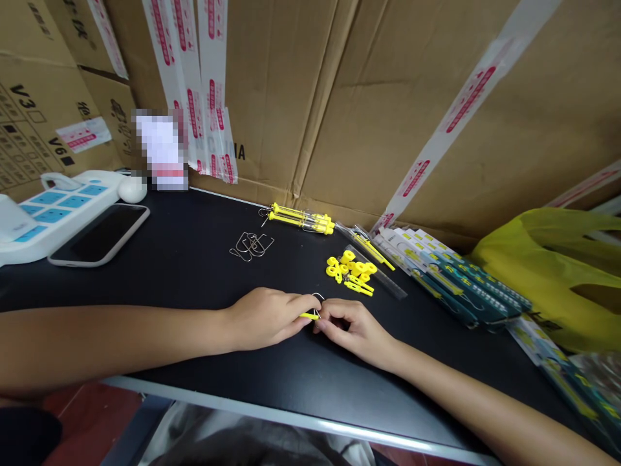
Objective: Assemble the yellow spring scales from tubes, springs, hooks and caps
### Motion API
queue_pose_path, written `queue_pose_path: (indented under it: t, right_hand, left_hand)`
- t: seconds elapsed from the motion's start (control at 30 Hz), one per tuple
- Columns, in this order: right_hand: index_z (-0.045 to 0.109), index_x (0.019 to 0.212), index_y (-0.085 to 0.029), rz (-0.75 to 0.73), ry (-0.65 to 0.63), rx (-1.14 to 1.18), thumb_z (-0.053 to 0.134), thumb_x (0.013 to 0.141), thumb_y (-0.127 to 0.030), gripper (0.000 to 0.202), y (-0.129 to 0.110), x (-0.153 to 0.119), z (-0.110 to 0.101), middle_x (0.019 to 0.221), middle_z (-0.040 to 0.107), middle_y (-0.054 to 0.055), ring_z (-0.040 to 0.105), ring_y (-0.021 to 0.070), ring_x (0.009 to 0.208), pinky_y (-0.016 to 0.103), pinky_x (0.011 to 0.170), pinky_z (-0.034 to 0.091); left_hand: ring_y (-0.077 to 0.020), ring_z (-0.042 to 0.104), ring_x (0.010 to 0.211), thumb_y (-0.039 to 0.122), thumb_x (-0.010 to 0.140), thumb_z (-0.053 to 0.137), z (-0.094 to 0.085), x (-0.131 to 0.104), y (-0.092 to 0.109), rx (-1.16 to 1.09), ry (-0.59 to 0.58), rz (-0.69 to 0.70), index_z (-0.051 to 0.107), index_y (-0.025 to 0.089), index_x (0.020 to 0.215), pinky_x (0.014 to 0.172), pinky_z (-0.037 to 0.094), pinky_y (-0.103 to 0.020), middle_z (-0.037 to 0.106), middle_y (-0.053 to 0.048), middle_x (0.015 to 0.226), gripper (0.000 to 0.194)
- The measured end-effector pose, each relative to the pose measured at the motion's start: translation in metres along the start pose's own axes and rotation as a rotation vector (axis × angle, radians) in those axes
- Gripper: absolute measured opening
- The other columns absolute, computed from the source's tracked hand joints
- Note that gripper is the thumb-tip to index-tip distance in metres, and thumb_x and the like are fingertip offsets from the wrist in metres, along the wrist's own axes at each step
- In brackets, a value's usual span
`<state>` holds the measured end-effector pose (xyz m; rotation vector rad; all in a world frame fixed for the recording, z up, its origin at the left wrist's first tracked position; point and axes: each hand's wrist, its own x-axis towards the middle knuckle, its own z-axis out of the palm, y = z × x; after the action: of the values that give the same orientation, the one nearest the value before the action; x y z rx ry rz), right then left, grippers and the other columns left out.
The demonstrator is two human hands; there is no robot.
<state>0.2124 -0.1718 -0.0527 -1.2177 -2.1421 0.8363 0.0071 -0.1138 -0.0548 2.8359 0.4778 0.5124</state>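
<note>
My left hand is closed on a thin yellow plastic piece, whose end pokes out past the fingertips. Close against it, my right hand pinches a bent wire hook where the wire meets the yellow piece. The fingers cover most of both parts. Just beyond my right hand lies a loose pile of yellow plastic parts, rings and slim forked pieces among them. Farther left is a small tangle of bent wire hooks. Several assembled yellow pieces with wire lie by the cardboard.
Printed cardboard packages are stacked at the right, beside a yellow plastic bag. A clear plastic tube lies near the pile. At left are a phone and a white power strip. Cardboard walls the table's back.
</note>
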Motion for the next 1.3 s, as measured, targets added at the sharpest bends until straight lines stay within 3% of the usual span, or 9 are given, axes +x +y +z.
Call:
queue_pose_path:
  t: [0.13,0.27,0.4,0.63,0.83,1.3]
  right_hand:
    - [0.058,0.07,-0.016,-0.011,0.006,0.0,0.052,0.088,-0.029,0.023,0.001,0.0,0.0,0.065,0.058,0.001,0.048,0.0106,0.058,0.022,0.055,0.037]
    - [0.06,0.069,-0.015,-0.026,0.026,0.007,0.053,0.086,-0.028,0.022,0.002,0.001,0.0,0.062,0.056,0.0,0.047,0.0096,0.056,0.021,0.053,0.036]
    - [0.057,0.066,-0.016,-0.005,0.035,0.002,0.053,0.086,-0.028,0.024,0.0,0.0,0.004,0.06,0.054,0.0,0.046,0.0097,0.055,0.021,0.052,0.035]
    - [0.052,0.063,-0.017,0.075,0.116,-0.061,0.054,0.087,-0.036,0.031,-0.003,-0.004,0.011,0.06,0.051,-0.001,0.044,0.0097,0.056,0.022,0.054,0.033]
    - [0.047,0.058,-0.017,0.058,0.092,-0.003,0.053,0.088,-0.037,0.036,-0.005,-0.001,0.011,0.056,0.05,-0.002,0.044,0.0098,0.056,0.022,0.058,0.035]
    - [0.039,0.054,-0.018,0.042,0.091,-0.01,0.051,0.087,-0.033,0.038,-0.005,0.0,0.012,0.051,0.042,-0.006,0.038,0.0081,0.052,0.024,0.061,0.033]
  left_hand:
    - [-0.0157,0.066,0.087,0.025,0.094,0.039,0.001,-0.001,0.0,0.009,0.019,0.012,0.044,0.023,0.114,0.071,0.047,-0.023,0.066,0.001,0.103,0.02]
    - [-0.0157,0.067,0.08,0.026,0.093,0.042,0.0,-0.002,0.001,0.039,0.031,-0.021,0.037,0.023,0.122,0.066,0.047,-0.022,0.067,0.001,0.095,0.03]
    - [-0.0154,0.066,0.083,0.025,0.093,0.041,-0.001,-0.001,0.001,0.039,0.031,-0.002,0.042,0.023,0.115,0.068,0.047,-0.022,0.066,0.002,0.1,0.022]
    - [-0.0149,0.066,0.075,0.024,0.092,0.043,-0.001,0.0,0.002,0.091,0.024,-0.008,0.046,0.02,0.101,0.06,0.044,-0.021,0.067,0.002,0.086,0.01]
    - [-0.0156,0.067,0.076,0.023,0.093,0.04,0.0,0.0,0.003,0.137,0.023,0.024,0.044,0.02,0.103,0.058,0.045,-0.022,0.066,0.002,0.087,0.011]
    - [-0.0165,0.067,0.078,0.023,0.093,0.039,-0.004,0.002,0.008,0.132,-0.043,-0.053,0.045,0.02,0.105,0.058,0.046,-0.023,0.068,0.0,0.091,0.014]
